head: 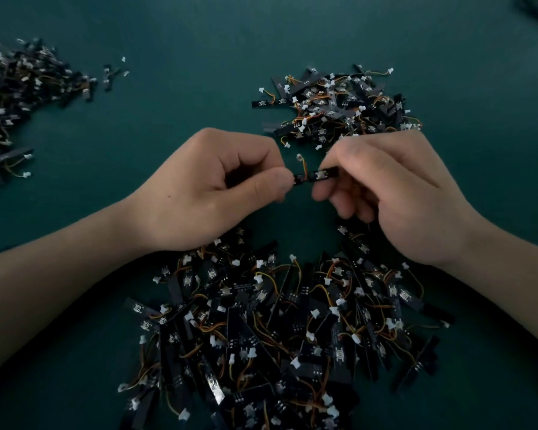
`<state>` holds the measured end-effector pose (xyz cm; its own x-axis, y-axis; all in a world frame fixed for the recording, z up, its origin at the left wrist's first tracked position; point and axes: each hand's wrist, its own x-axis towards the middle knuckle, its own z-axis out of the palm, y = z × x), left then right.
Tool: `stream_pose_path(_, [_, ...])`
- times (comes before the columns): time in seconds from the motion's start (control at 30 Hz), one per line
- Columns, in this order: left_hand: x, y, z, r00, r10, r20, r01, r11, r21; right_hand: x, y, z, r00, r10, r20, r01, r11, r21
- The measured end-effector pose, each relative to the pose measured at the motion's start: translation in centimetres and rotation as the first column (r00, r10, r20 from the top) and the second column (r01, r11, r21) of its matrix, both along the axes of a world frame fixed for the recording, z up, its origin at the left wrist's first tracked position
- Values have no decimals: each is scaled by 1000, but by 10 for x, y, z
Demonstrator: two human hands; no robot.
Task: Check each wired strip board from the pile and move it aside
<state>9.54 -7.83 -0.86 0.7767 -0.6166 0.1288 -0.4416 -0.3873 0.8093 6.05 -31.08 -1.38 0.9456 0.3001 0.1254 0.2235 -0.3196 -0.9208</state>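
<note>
1. Above the gap between two piles, a board (316,176) is held level in mid-air by both hands.
2. The left hand (205,187) pinches its left end between thumb and forefinger, the other fingers curled in.
3. The right hand (395,193) pinches the right end the same way, with its lower fingers hanging loosely curled.
4. The board is a narrow black strip with a small button on top (close to the right fingertips). A short orange-and-yellow wire rises from it to a white plug (299,156).
5. Under both wrists lies the near pile (277,330), a tangle of like boards, wires and plugs on the green bench (168,41).
6. Just beyond the right knuckles sits a smaller far pile (339,103).
7. A third pile (19,97) spreads along the left edge, well apart from the hands, with a few strays beside it.
</note>
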Motion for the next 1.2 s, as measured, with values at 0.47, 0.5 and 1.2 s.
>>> stream_pose_path(0.47, [2, 2, 3, 988, -68, -137, 55, 994, -95, 2, -1, -3, 999, 16, 29, -15, 999, -51])
stream_pose_path(0.5, [2, 1, 3, 989, -58, -139, 45, 994, -96, 2, -1, -3, 999, 12, 30, -11, 999, -38])
stream_pose_path(1.2, [-3, -2, 2, 999, -33, -43, 31, 998, -49, -4, 3, 1, 989, 61, 132, -36, 982, -184])
